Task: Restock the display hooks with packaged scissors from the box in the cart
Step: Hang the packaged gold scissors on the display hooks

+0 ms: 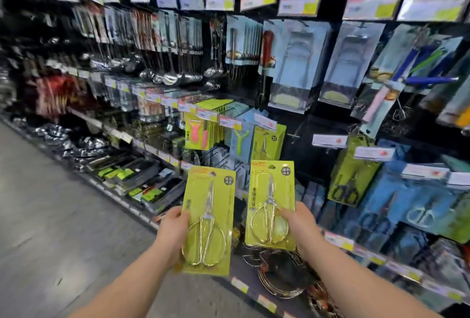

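Hands: left hand [173, 228] and right hand [298, 223] each grip an upright scissors pack.

Display rack [314, 124] (hung utensil packs [296, 63])

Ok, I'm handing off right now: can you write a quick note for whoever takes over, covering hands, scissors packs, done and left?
Left hand holds one green scissors pack by its lower left edge.
Right hand holds a second pack.
Both are raised, neither hung yet.
Just above hang similar green packs.
Cart and box are out of view.
Left to do: hook both, then fetch more.
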